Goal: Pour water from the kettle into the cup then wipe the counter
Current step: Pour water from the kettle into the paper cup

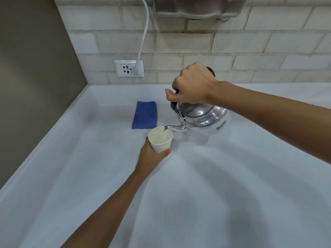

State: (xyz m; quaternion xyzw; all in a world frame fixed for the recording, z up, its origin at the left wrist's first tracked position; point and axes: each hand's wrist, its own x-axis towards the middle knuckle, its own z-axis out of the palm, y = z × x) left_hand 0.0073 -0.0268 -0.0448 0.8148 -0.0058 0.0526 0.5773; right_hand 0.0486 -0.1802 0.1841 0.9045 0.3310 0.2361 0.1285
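A shiny metal kettle (pixel 204 115) is tilted to the left above the white counter (pixel 232 185), held by its dark handle in my right hand (pixel 192 85). Its spout hangs over the rim of a white paper cup (pixel 161 141), and a thin stream of water runs from the spout into the cup. My left hand (pixel 150 156) grips the cup from below and from the left. A folded blue cloth (pixel 145 115) lies flat on the counter just behind the cup, to the left of the kettle.
A tiled wall runs along the back, with a wall socket (pixel 129 68) and a white cable (pixel 145 33) plugged into it. A grey appliance (pixel 197 6) hangs above. A brown side wall (pixel 32 86) closes the counter on the left.
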